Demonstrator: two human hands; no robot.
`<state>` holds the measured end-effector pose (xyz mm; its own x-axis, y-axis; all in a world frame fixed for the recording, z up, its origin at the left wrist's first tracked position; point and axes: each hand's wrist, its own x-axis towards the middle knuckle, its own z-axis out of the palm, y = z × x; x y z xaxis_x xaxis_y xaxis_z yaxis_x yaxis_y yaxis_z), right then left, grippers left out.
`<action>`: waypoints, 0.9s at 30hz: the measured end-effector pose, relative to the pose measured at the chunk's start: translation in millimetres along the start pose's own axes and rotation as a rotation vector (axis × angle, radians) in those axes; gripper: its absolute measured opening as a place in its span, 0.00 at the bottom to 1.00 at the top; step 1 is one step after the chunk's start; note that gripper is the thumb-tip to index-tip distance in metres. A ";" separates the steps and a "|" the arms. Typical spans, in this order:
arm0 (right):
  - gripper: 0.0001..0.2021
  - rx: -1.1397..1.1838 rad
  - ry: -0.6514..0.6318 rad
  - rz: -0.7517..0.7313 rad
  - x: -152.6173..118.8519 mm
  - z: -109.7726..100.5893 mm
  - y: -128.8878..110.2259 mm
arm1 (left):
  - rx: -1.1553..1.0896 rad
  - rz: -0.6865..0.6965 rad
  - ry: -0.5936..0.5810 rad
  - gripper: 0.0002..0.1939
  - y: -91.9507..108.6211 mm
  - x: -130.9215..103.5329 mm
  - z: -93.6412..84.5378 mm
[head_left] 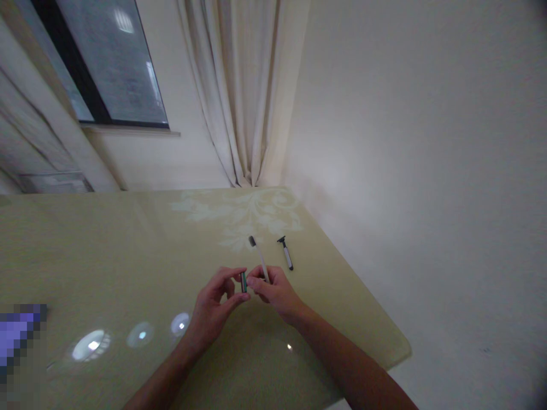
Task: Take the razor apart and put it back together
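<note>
Okay, going left to right. At far left edge, got a pixelated purple patch (17, 333), too coarse to identify. Behind, pale left curtain (34, 108), dark-framed window (106, 62), then gathered right curtain (239, 85) hanging down to back edge of the worktop (128, 250). Toward the front, round light reflections (92, 345) on the glossy yellow-green surface.

Next, left hand (213, 302): left forearm (166, 370) slanting up and right from bottom edge, index finger over, thumb under, both curved into a C. Grip clamped on small dark-and-green piece (244, 282), pinched at its two ends and standing upright between fingertips. Located between both hands, over the front half of the worktop.

Then right hand (277, 287): right forearm (350, 364) running up and left from lower right, fingers curled, thumb pointing left at the piece. Can't tell touching or just beside. Grip closed on toothbrush (260, 256) handle, dark bristles sticking out up and left, past the fingers.

Finally, razor (285, 253) lying on the worktop just beyond right hand, apart from it, head at far end. Farther right, plain pale wall (427, 171).
</note>
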<state>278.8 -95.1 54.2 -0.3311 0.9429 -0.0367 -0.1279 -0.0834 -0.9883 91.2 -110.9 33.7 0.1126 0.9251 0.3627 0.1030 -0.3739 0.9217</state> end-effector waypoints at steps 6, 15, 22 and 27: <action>0.14 -0.061 -0.005 0.015 2.8 -6.8 -3.7 | -0.060 -0.047 -0.010 0.12 8.0 1.3 -1.4; 0.11 -0.099 -0.089 0.095 6.4 -16.3 -10.1 | -0.064 -0.137 -0.141 0.11 -1.5 -0.8 0.9; 0.09 -0.212 -0.119 0.052 4.9 -14.3 -6.4 | 0.097 -0.003 -0.174 0.22 -3.9 -5.2 7.9; 0.15 -0.171 -0.120 0.065 4.1 -13.2 -7.0 | 0.150 0.033 -0.148 0.19 -4.7 -5.4 6.8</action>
<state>290.6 -86.4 59.0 -0.4441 0.8911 -0.0936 0.0544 -0.0775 -0.9955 96.8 -114.6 26.5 0.2614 0.8966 0.3576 0.2415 -0.4194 0.8751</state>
